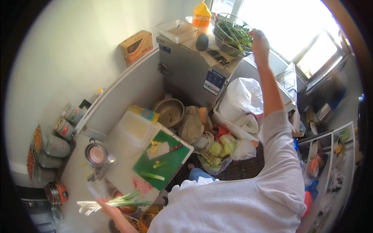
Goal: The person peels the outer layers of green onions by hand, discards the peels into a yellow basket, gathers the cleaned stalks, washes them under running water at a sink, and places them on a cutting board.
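Note:
My left hand (109, 207) holds a bunch of spring onions (90, 206) over the counter, white ends pointing left. My right arm is stretched far out, and my right hand (260, 43) is closed at the rim of a wire basket (216, 24) full of leafy greens (234, 35). The basket sits tilted in a metal basin (224, 45) on top of a grey cabinet. On a green cutting board (174, 163) lie a cleaver (160, 150), pale yellow pieces and cut lengths of spring onion stalk (153, 176).
Beside the board stands a translucent plastic container (135, 128). Lettuces (223, 148) in a plastic bag, a metal pot (169, 112) and a lined white bin (237, 100) stand below. A yellow-capped oil jug (201, 17) and a clear plastic basket (177, 30) top the cabinet (186, 64).

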`<move>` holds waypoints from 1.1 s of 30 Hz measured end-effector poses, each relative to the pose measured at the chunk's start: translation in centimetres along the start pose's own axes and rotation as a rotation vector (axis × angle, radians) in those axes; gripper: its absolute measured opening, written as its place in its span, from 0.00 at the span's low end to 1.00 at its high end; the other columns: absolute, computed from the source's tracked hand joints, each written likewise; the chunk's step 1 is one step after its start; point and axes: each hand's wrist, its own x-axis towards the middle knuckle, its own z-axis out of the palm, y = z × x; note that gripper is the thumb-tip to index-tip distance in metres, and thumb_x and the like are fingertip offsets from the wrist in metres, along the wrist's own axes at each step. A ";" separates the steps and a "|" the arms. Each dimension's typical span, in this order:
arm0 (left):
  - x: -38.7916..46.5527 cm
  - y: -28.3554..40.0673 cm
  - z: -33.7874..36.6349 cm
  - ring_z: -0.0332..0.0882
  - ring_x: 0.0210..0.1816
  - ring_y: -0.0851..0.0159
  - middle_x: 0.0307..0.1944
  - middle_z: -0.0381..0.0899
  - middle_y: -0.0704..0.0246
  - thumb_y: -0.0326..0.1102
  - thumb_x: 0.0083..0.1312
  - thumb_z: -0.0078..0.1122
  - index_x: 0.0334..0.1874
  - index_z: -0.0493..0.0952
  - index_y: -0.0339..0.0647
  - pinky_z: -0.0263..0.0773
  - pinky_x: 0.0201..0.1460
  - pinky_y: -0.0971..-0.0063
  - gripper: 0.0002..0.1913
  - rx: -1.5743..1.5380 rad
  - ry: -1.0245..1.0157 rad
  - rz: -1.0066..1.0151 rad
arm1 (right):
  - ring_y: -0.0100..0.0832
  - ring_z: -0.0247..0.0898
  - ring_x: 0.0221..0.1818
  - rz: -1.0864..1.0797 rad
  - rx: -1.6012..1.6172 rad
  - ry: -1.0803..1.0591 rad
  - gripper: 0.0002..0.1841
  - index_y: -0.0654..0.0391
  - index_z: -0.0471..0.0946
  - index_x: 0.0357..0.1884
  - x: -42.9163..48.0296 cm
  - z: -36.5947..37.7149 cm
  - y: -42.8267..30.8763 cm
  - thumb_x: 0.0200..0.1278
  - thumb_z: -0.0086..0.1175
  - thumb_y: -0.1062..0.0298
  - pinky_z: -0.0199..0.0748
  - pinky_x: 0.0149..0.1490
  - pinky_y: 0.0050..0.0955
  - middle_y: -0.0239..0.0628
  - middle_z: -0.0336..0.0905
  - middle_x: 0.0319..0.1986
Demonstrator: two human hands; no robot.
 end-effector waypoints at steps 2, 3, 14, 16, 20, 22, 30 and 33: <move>-0.5 -0.3 1.8 0.64 0.29 0.71 0.26 0.63 0.75 0.53 0.72 0.62 0.34 0.68 0.45 0.66 0.36 0.74 0.21 0.039 0.087 -0.027 | 0.38 0.79 0.36 -0.125 0.003 0.118 0.17 0.56 0.82 0.46 7.8 2.1 4.3 0.75 0.48 0.53 0.75 0.45 0.40 0.42 0.83 0.36; -0.6 -0.6 2.9 0.64 0.28 0.73 0.25 0.64 0.76 0.53 0.70 0.65 0.35 0.69 0.45 0.67 0.36 0.75 0.20 0.034 0.120 -0.003 | 0.41 0.79 0.38 -0.272 -0.093 0.198 0.15 0.55 0.81 0.47 11.5 3.1 6.4 0.75 0.48 0.56 0.75 0.46 0.42 0.43 0.83 0.38; -2.0 -3.2 8.5 0.66 0.31 0.73 0.28 0.63 0.77 0.54 0.70 0.64 0.44 0.71 0.46 0.70 0.34 0.72 0.20 0.012 0.057 -0.255 | 0.38 0.80 0.54 0.620 -0.002 -0.735 0.23 0.48 0.76 0.66 16.7 15.2 25.2 0.68 0.52 0.67 0.78 0.59 0.42 0.38 0.80 0.58; -1.8 -3.5 8.5 0.73 0.35 0.71 0.36 0.73 0.74 0.52 0.72 0.62 0.52 0.75 0.48 0.77 0.40 0.69 0.17 0.101 0.083 -0.295 | 0.34 0.82 0.40 0.243 -0.241 -0.536 0.18 0.52 0.78 0.61 17.0 17.5 29.6 0.72 0.49 0.66 0.81 0.46 0.37 0.38 0.83 0.51; -2.1 -3.6 8.4 0.82 0.42 0.63 0.45 0.81 0.62 0.56 0.73 0.58 0.61 0.73 0.35 0.79 0.46 0.68 0.29 0.205 0.016 -0.295 | 0.29 0.79 0.36 -0.367 0.056 -0.538 0.14 0.61 0.81 0.50 20.2 19.1 32.6 0.66 0.50 0.73 0.77 0.43 0.29 0.41 0.83 0.53; -2.5 -3.6 8.6 0.71 0.27 0.72 0.25 0.68 0.76 0.48 0.75 0.60 0.39 0.72 0.46 0.74 0.31 0.72 0.14 0.203 0.022 -0.123 | 0.35 0.78 0.50 -0.573 -0.324 -0.529 0.13 0.59 0.83 0.48 20.6 18.9 28.2 0.72 0.52 0.63 0.75 0.56 0.36 0.39 0.82 0.56; -2.1 -6.9 8.9 0.70 0.23 0.73 0.25 0.70 0.74 0.43 0.73 0.62 0.46 0.73 0.40 0.69 0.26 0.77 0.14 0.267 0.003 -0.362 | 0.34 0.81 0.48 -0.560 0.073 -0.823 0.11 0.52 0.81 0.53 -10.0 13.7 0.8 0.72 0.54 0.72 0.79 0.52 0.30 0.35 0.82 0.50; -1.4 -10.2 7.5 0.70 0.24 0.71 0.25 0.69 0.74 0.43 0.70 0.66 0.46 0.73 0.41 0.71 0.28 0.73 0.15 0.370 -0.021 -0.534 | 0.38 0.80 0.49 -0.366 0.273 -1.211 0.10 0.55 0.81 0.48 -21.8 14.9 -3.9 0.69 0.53 0.77 0.79 0.51 0.31 0.39 0.80 0.47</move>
